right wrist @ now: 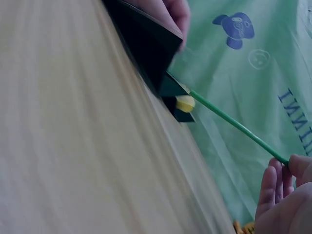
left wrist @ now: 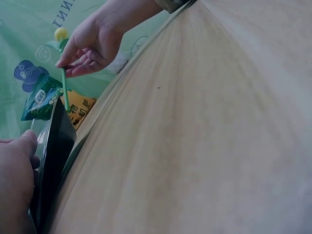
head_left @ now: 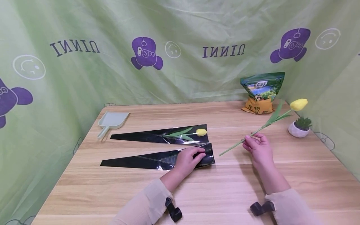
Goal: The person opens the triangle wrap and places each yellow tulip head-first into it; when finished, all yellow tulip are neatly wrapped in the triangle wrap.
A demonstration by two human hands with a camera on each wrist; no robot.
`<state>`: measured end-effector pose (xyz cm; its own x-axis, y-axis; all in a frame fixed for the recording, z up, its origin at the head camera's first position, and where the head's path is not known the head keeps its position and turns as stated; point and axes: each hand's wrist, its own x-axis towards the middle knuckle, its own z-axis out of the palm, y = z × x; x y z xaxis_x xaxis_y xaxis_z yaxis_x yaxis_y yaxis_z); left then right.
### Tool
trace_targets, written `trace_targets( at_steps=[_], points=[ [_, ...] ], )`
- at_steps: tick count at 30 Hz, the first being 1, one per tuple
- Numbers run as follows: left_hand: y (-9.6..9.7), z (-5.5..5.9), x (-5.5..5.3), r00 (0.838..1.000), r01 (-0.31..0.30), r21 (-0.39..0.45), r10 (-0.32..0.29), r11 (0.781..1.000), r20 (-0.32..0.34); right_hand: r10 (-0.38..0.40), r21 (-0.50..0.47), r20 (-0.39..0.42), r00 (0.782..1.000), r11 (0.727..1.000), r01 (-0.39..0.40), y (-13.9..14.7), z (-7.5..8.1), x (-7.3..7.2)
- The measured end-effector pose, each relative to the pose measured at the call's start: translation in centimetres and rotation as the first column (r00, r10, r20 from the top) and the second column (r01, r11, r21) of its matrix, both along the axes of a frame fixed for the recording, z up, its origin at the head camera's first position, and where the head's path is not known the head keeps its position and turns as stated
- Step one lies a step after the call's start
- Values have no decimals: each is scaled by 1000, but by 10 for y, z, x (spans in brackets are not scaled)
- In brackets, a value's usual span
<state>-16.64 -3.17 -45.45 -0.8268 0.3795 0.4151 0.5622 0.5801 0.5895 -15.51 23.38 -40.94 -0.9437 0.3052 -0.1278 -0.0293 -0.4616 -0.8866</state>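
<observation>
My right hand pinches the green stem of a yellow artificial tulip between thumb and fingers. The flower tilts up to the right, and the bare stem end points down-left toward the near black flower sleeve. At that sleeve's wide end, my left hand pinches its clear film; in the left wrist view the mouth of the sleeve gapes beside the thumb. Just behind lies a second black sleeve, with another yellow tulip inside under clear film. My left hand hides part of the near sleeve.
A pale dustpan lies at the table's back left. At the back right stand a green and orange bag and a small succulent in a white pot. A green printed curtain hangs around the wooden table.
</observation>
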Motion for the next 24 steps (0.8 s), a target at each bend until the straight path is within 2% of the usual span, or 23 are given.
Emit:
trace_targets(
  at_steps=[5,11,18,24],
  points=[
    [2,-1,0,1000,-3,-3,3,1000,10,-33,54,88,996,998,29,-20,-6,-2],
    [3,-1,0,1000,-10,-3,10,1000,12,23,124,122,992,992,-38,-43,-14,1],
    [3,-1,0,1000,-13,-5,13,1000,20,101,172,191,976,976,-135,-66,-21,8],
    [3,-2,-1,1000,-6,-9,7,1000,9,120,181,196,973,971,-156,-80,-26,11]
  ],
)
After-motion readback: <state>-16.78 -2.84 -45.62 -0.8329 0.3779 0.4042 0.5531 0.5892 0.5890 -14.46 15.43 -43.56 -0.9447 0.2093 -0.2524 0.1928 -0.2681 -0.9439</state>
